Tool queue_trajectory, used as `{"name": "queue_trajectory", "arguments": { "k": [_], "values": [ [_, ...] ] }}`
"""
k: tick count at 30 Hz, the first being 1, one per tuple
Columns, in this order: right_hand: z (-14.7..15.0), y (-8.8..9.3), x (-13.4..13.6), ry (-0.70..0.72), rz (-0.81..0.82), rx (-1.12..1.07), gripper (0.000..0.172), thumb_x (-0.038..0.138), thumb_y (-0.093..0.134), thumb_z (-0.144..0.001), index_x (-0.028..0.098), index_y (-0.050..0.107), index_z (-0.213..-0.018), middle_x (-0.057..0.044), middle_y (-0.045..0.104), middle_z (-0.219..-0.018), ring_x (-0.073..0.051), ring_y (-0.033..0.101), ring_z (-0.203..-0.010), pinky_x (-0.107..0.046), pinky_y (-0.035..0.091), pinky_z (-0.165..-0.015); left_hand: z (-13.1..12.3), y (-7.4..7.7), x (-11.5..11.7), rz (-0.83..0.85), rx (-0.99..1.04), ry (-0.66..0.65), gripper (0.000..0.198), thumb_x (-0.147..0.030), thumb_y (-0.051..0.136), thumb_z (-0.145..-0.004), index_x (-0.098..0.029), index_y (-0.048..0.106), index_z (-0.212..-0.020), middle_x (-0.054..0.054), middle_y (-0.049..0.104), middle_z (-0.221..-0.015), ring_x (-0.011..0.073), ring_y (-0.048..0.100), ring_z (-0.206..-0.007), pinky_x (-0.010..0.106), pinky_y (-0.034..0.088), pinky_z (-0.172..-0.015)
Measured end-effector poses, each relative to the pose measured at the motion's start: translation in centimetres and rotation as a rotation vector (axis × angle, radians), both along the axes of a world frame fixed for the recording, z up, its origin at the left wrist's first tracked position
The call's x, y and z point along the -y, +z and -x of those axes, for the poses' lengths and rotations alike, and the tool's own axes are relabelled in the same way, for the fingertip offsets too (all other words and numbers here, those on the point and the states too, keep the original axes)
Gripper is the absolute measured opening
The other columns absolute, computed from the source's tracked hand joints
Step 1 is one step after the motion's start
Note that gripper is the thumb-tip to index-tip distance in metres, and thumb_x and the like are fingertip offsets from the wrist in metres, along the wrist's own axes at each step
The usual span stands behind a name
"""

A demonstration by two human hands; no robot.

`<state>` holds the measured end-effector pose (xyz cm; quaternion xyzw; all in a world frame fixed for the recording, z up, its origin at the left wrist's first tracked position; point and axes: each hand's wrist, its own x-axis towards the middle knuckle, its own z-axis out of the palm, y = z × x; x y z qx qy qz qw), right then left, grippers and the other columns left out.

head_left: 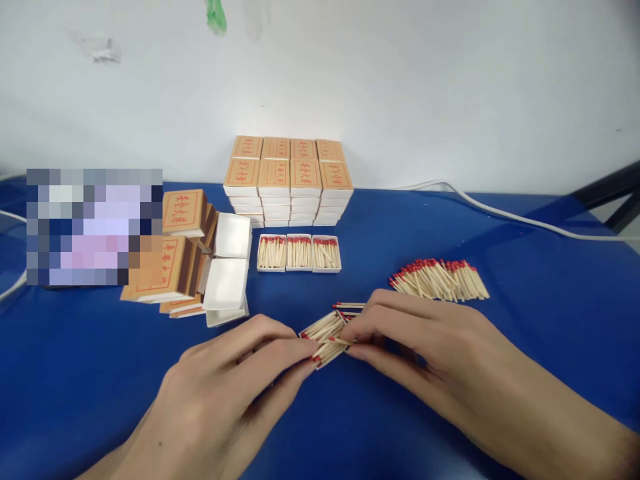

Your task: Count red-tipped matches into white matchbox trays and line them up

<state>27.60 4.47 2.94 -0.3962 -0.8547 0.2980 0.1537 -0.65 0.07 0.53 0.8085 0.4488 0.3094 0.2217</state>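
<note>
My left hand (235,393) and right hand (430,333) meet at the fingertips, both pinched on the matchbox tray (326,339), mid-worktop (525,267) toward the near edge. The tray's long axis slants, red heads leftward. Loose matches (440,280) lie beyond the right hand.

The blue desk (525,373) bears stacked matchboxes (289,180) at the back, three filled trays (299,253), empty trays (227,270) left, loose matches (440,279) right, one part-filled tray (325,337) nearest.

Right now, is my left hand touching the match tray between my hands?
Touching. The head view shows the left hand with its fingertips pressed against the near end of the match tray, no blue cloth showing between them.
</note>
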Motion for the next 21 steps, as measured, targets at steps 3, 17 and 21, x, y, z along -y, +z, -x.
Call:
{"name": "queue_trajectory", "arguments": {
  "k": [3,17,21],
  "values": [
    [0.2,0.0,0.0,-0.010,-0.029,-0.014,0.014,0.028,0.062,-0.124,0.032,0.076,-0.122,0.003,0.076,-0.117,-0.014,0.076,-0.102,-0.026,0.058,-0.094,0.1,0.2,-0.1,-0.014,-0.009,0.004,0.016,-0.021,0.064,-0.121,-0.032,0.076,-0.123,-0.006,0.082,-0.115,0.0071,0.083,-0.092,0.014,0.065,-0.086],
    [0.7,0.1,0.2,0.045,-0.115,0.114,0.032,0.030,0.047,-0.127,0.025,0.076,-0.114,-0.006,0.077,-0.117,-0.022,0.078,-0.101,-0.037,0.067,-0.091,-0.2,0.2,-0.5,-0.015,-0.021,0.027,0.015,-0.020,0.062,-0.121,-0.030,0.073,-0.116,-0.005,0.077,-0.105,0.0082,0.079,-0.082,0.018,0.062,-0.075],
    [0.9,0.1,-0.1,0.064,-0.139,0.089,0.034,0.028,0.044,-0.127,0.025,0.077,-0.118,-0.006,0.077,-0.118,-0.022,0.079,-0.103,-0.036,0.068,-0.091,-0.6,0.5,-0.4,-0.022,-0.034,0.110,0.005,-0.025,0.069,-0.117,-0.029,0.070,-0.117,-0.004,0.070,-0.104,0.0064,0.066,-0.067,0.018,0.058,-0.063]
  ]
}}
